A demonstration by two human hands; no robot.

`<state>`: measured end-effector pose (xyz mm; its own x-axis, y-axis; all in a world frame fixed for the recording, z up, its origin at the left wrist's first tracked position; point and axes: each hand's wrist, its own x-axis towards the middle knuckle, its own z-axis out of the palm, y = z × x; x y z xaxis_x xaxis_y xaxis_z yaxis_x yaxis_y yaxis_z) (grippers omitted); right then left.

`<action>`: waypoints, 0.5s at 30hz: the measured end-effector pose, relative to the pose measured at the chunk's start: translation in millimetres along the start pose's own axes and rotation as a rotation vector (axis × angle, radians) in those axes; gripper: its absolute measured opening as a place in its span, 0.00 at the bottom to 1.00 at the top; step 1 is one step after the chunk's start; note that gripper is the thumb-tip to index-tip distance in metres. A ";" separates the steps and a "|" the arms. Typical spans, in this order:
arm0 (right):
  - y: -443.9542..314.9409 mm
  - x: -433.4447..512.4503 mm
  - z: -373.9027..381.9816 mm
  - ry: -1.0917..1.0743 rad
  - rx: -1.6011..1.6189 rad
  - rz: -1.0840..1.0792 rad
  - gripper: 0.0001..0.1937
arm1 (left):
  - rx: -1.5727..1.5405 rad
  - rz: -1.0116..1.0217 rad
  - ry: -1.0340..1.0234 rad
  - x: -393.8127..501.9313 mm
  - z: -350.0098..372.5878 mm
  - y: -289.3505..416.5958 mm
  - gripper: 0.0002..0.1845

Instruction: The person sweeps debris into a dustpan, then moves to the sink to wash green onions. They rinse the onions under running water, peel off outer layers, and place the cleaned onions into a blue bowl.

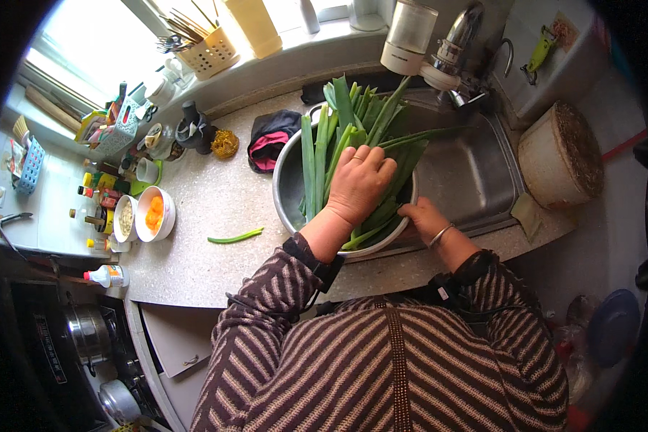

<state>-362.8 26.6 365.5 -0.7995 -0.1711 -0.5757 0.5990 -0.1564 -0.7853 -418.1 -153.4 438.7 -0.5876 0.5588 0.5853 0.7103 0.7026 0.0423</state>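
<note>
A large metal basin (282, 202) stands at the counter's edge, partly over the sink, heaped with long green leafy stalks (319, 162) that look like leeks or scallions. My left hand (360, 181), with a ring on one finger, lies on the stalks with its fingers curled among them; its fingertips are hidden, so its grip is unclear. My right hand (425, 217), with a bangle at the wrist, holds the basin's rim at the right, thumb on top. One loose green stalk (235, 236) lies on the counter left of the basin.
At right is the steel sink (467, 162) with its faucet (461, 40); a round container (551, 154) stands beyond. Left on the speckled counter (205, 200) are a white bowl of orange pieces (155, 214), a second bowl (125, 218), bottles and a black-and-pink cloth item (270, 140). Pots sit lower left.
</note>
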 end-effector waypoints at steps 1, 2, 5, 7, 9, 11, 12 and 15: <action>-0.7 3.3 -6.9 -0.004 -0.008 -0.003 0.12 | -0.015 0.029 -0.012 0.6 2.4 4.3 0.06; -1.6 7.2 -13.8 -0.012 -0.002 -0.008 0.12 | -0.031 0.058 -0.023 -0.2 4.7 9.0 0.06; -6.1 17.7 -36.7 0.039 -0.040 0.015 0.12 | -0.122 0.134 -0.121 -13.3 9.5 25.2 0.05; -9.8 25.9 -52.2 0.070 -0.053 0.045 0.12 | -0.191 0.158 -0.224 -24.1 14.5 30.6 0.05; -10.8 36.1 -67.1 0.093 -0.029 0.055 0.11 | -0.255 0.139 -0.302 -34.1 19.9 31.8 0.06; -9.2 51.3 -82.6 0.107 -0.004 0.058 0.11 | -0.301 0.080 -0.406 -41.2 24.6 27.2 0.11; -7.8 60.1 -91.9 0.116 -0.021 0.098 0.12 | -0.313 0.042 -0.420 -44.1 26.4 25.2 0.13; 2.3 91.6 -118.7 0.136 -0.147 0.197 0.08 | -0.394 -0.106 -0.434 -54.9 24.8 13.4 0.19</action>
<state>-439.9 126.0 283.9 -0.6731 -0.0510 -0.7378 0.7383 0.0111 -0.6744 -385.9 -163.7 387.1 -0.7089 0.6819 0.1800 0.6805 0.5943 0.4287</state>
